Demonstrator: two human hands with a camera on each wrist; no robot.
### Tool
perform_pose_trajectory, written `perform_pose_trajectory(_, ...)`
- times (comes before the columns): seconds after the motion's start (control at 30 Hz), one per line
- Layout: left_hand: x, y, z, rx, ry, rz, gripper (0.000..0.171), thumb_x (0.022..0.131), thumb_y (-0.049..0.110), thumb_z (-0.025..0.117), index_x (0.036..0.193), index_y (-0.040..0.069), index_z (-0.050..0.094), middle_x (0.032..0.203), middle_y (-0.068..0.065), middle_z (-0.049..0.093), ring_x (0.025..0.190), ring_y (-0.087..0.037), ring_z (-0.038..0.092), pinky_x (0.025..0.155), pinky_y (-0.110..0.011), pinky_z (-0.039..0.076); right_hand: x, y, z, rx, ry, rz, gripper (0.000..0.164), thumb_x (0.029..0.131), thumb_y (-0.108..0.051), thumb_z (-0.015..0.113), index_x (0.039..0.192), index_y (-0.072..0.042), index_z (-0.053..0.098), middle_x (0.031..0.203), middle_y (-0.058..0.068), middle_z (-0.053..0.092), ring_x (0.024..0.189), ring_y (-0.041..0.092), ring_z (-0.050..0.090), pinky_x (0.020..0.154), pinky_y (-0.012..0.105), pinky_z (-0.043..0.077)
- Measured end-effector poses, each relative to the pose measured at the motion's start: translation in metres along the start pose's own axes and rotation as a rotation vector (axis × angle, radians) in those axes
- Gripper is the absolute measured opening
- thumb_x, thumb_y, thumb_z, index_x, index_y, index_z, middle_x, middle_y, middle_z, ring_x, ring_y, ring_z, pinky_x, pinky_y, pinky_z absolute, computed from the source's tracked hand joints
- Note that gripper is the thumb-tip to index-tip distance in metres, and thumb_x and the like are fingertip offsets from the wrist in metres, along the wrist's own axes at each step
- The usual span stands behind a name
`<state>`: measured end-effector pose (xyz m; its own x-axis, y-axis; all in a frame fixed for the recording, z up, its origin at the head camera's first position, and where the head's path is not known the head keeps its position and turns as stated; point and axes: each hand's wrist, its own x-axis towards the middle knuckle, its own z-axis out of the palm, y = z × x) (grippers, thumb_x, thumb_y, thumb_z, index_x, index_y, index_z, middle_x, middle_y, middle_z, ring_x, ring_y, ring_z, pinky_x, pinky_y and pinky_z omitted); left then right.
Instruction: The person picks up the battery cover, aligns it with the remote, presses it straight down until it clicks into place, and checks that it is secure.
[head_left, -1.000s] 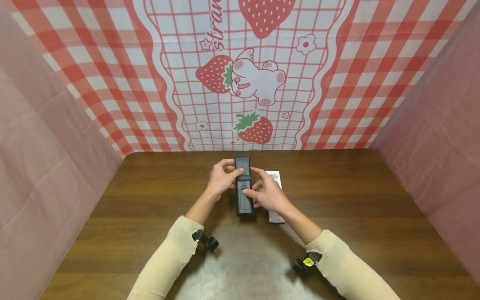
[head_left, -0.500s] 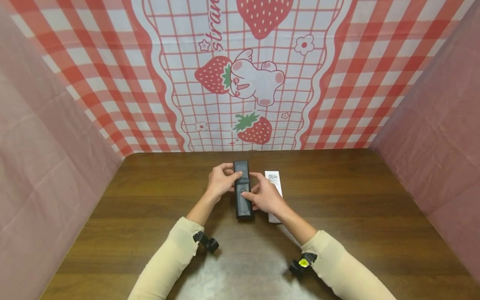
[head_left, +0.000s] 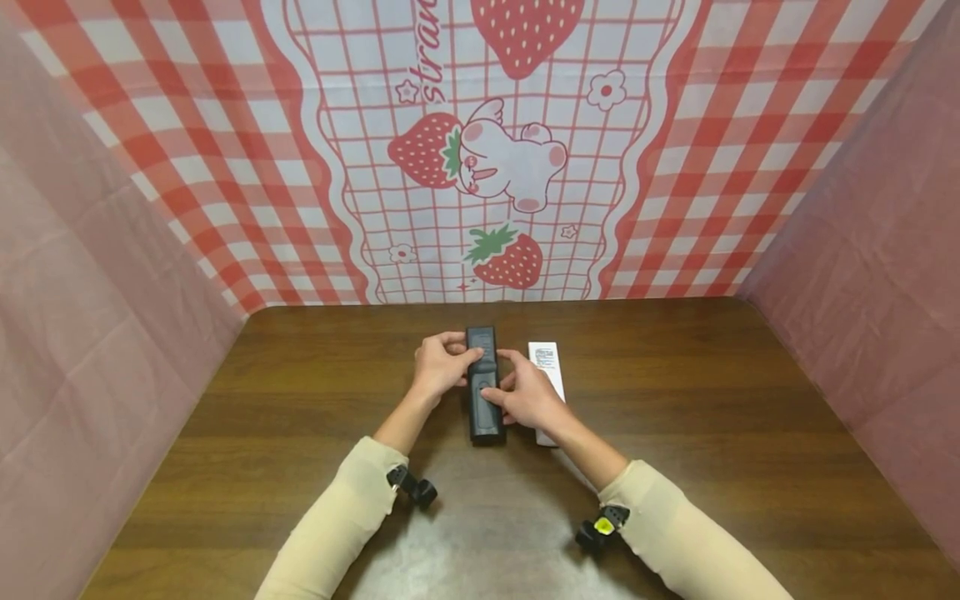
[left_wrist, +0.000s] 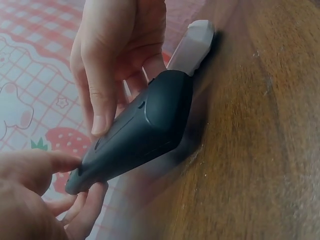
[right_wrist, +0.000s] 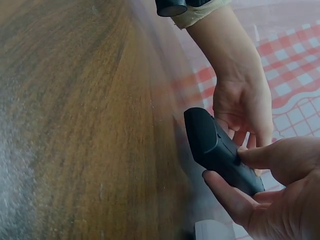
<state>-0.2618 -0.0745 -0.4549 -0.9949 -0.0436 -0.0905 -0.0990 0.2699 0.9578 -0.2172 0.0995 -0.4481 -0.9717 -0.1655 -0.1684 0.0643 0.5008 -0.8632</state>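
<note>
A black remote control, its back side facing up, is held between both hands near the middle of the table. My left hand pinches its far end, thumb on top and fingers beneath and along the left side. From the right, my right hand grips the nearer half, with the thumb pressing by a small notch on the back cover. In the left wrist view the remote's near end appears raised off the table. Beneath the right hand lies a slim white object with printed text, partly hidden by that hand and wrist.
The brown wooden table runs back to a red-and-white strawberry-print cloth. Pink cloth walls stand at left and right. A wrist camera sticks out from the left sleeve, another from the right.
Both hands and the black remote control have come slightly nearer and a little to the left in the head view. More of the white object's printed end now shows.
</note>
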Motion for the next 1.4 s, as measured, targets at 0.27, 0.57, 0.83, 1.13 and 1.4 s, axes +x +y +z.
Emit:
perform_pose_trajectory(0.27, 0.001, -0.003, -0.001, 0.01, -0.009, -0.009, 0.048, 0.101, 0.014, 0.085, 0.143, -0.002, 0.072, 0.124, -0.027, 0.081, 0.07, -0.011, 0.073, 0.061, -0.026, 0.07, 0.001, 0.002, 0.003, -0.037, -0.002, 0.001, 0.078, 0.105, -0.011, 0.08, 0.171, -0.004, 0.04, 0.119, 0.026, 0.075, 0.073, 0.023, 0.076, 0.063, 0.034, 0.072)
perform_pose_trajectory(0.57, 0.001, -0.006, -0.001, 0.038, 0.0, -0.009, 0.048, 0.101, 0.014, 0.085, 0.143, -0.003, 0.072, 0.125, -0.027, 0.081, 0.075, -0.016, 0.079, 0.065, -0.028, 0.072, 0.004, 0.001, 0.005, -0.082, -0.007, -0.012, 0.078, 0.105, -0.012, 0.081, 0.171, 0.0, 0.041, 0.121, 0.026, 0.075, 0.071, 0.022, 0.076, 0.062, 0.032, 0.071)
perform_pose_trajectory(0.83, -0.003, -0.006, 0.0, 0.056, 0.012, -0.031, 0.043, 0.101, 0.013, 0.086, 0.138, -0.005, 0.075, 0.127, -0.026, 0.082, 0.081, -0.024, 0.085, 0.069, -0.028, 0.072, 0.029, 0.026, 0.009, -0.131, -0.015, -0.021, 0.084, 0.1, -0.017, 0.087, 0.169, 0.005, 0.044, 0.123, 0.021, 0.077, 0.059, 0.017, 0.076, 0.056, 0.031, 0.069)
perform_pose_trajectory(1.13, -0.003, -0.01, 0.001, 0.081, 0.009, -0.033, 0.038, 0.101, 0.011, 0.086, 0.133, -0.006, 0.077, 0.128, -0.028, 0.082, 0.083, -0.025, 0.086, 0.067, -0.025, 0.071, 0.021, 0.018, 0.008, -0.174, -0.012, -0.06, 0.079, 0.101, -0.019, 0.086, 0.163, 0.012, 0.047, 0.119, 0.024, 0.076, 0.058, 0.016, 0.076, 0.053, 0.028, 0.066)
perform_pose_trajectory(1.4, -0.005, -0.01, 0.001, 0.088, 0.018, -0.05, 0.036, 0.1, 0.009, 0.086, 0.132, -0.005, 0.078, 0.126, -0.026, 0.083, 0.087, -0.025, 0.087, 0.067, -0.024, 0.071, 0.027, 0.026, 0.01, -0.168, -0.019, -0.053, 0.078, 0.102, -0.02, 0.085, 0.164, 0.009, 0.048, 0.121, 0.024, 0.078, 0.059, 0.018, 0.077, 0.053, 0.03, 0.067)
